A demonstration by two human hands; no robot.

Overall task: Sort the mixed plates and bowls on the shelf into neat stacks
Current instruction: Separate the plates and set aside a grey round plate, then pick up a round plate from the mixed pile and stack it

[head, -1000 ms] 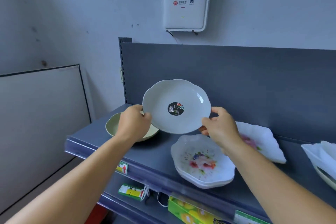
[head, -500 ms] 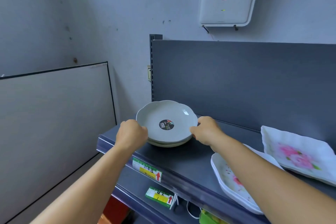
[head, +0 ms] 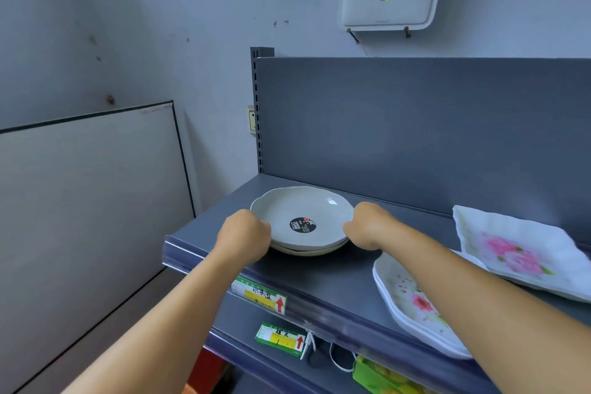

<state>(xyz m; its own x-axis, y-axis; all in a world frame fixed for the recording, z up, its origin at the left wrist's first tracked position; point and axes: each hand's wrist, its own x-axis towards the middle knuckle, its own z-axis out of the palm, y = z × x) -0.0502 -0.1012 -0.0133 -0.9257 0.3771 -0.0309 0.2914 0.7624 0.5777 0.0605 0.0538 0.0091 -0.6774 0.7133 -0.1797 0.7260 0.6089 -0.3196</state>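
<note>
Holding the scalloped grey plate [head: 302, 217] by its two opposite edges, the left hand [head: 244, 233] and the right hand [head: 367, 225] both keep a closed grip on its rim at the centre of the frame. The plate sits nested on a paler bowl [head: 308, 250] of much the same outline, whose rim shows just beneath it, and the pair rests at the left end of the grey shelf [head: 319, 278], near the front lip. A round black sticker [head: 303, 225] marks the plate's well. It looks stiff, smooth and glazed or melamine-like, so probably light but slippery, and liable to chip if it knocks the piece below. The safest hold seems to be where the hands are now, at the rim with thumbs on top and the other digits beneath, though those are hidden behind the knuckles. At the lower right of the frame lies a stack of white floral plates [head: 412, 301], partly covered by the right forearm, and at the right edge a square floral plate [head: 518, 249] lies flat, well apart from the grey pair.
</note>
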